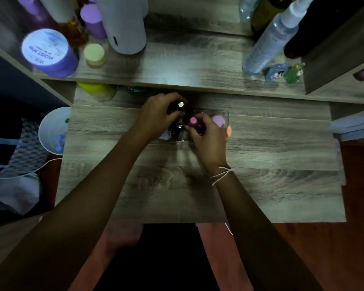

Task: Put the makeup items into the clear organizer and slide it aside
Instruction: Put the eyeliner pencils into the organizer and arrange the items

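The clear organizer [224, 114] sits at the far middle of the wooden desk [261, 164], mostly hidden under both hands. My left hand [156, 116] grips a dark tube with a shiny cap [180, 104] over the organizer's left end. My right hand [208, 141] pinches a pink-capped item [193, 120] above the middle compartments. A pink round sponge [219, 120] rests in the right end, and an orange item [229, 131] shows just beside my right hand. Dark items [178, 131] stand between the hands.
A raised shelf [187, 66] behind the organizer carries a purple tub [48, 51], a white cylinder [124, 26], a clear spray bottle [269, 43], dark bottles and two small figurines [284, 73]. A yellow-lidded jar [97, 91] stands under the shelf. A white bin [53, 131] sits left of the desk.
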`<state>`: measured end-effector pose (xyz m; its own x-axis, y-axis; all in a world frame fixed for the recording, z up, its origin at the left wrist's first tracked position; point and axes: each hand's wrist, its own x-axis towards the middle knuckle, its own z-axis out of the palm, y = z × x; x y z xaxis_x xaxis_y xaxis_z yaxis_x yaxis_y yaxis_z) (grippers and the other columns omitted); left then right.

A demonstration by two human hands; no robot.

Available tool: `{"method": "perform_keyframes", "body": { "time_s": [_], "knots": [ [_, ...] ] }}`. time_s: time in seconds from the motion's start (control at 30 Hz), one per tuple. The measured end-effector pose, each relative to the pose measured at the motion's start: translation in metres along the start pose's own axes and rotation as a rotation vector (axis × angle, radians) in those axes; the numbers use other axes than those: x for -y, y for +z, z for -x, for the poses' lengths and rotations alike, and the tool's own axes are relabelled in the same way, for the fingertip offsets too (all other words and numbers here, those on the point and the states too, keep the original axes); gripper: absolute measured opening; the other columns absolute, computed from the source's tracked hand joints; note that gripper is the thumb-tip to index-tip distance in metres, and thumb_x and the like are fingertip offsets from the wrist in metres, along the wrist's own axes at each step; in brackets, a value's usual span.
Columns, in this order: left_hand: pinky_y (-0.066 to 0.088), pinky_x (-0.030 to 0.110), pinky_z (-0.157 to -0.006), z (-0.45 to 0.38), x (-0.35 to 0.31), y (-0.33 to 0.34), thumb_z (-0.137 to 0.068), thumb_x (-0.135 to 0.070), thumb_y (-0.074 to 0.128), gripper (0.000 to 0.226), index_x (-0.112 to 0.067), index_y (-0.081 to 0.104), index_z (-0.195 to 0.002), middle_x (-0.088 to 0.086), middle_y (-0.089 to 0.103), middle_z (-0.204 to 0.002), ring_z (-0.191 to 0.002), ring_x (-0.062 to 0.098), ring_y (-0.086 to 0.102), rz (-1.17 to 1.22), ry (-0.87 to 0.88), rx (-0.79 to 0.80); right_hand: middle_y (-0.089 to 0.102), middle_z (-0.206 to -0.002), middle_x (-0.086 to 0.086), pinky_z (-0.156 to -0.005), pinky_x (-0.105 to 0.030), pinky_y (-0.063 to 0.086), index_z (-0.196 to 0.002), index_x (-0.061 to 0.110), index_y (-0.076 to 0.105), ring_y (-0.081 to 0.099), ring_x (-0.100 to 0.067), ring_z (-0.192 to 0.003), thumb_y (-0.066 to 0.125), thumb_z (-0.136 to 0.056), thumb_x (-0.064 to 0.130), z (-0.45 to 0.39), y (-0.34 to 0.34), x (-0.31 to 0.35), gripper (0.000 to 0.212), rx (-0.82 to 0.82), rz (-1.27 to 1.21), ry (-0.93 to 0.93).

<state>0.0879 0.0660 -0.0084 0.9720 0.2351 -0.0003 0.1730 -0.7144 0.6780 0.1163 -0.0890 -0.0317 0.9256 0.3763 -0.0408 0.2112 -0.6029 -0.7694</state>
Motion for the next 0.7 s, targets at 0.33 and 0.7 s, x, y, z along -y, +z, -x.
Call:
{"method": "perform_keyframes", "body": {
  "time_s": [0.33,0.7],
  "knots": [
    [0.048,0.03,-0.083,0.001,0.001,-0.0011,-0.081,-0.011,0.067,0.039,-0.014,0.059,-0.118,0.015,0.066,-0.111,-0.1,0.023,0.062,-0.004,0.005,-0.022,0.073,-0.101,-0.008,-0.081,-0.033,0.053,-0.11,0.013,0.067,0.067,-0.02,-0.09,0.063,-0.083,0.006,-0.0066,0.0,0.0025,0.029,0.006,0.098,-0.053],
    [0.044,0.027,-0.09,0.0024,0.0031,-0.0041,-0.082,-0.009,0.066,0.044,-0.012,0.054,-0.123,0.015,0.063,-0.119,-0.11,0.023,0.059,0.012,-0.021,0.005,0.073,-0.101,-0.005,-0.08,-0.028,0.055,-0.111,0.014,0.066,0.066,-0.013,-0.087,0.065,-0.083,0.005,-0.0003,-0.0002,0.0016,0.029,0.021,0.077,-0.065]
  ]
}}
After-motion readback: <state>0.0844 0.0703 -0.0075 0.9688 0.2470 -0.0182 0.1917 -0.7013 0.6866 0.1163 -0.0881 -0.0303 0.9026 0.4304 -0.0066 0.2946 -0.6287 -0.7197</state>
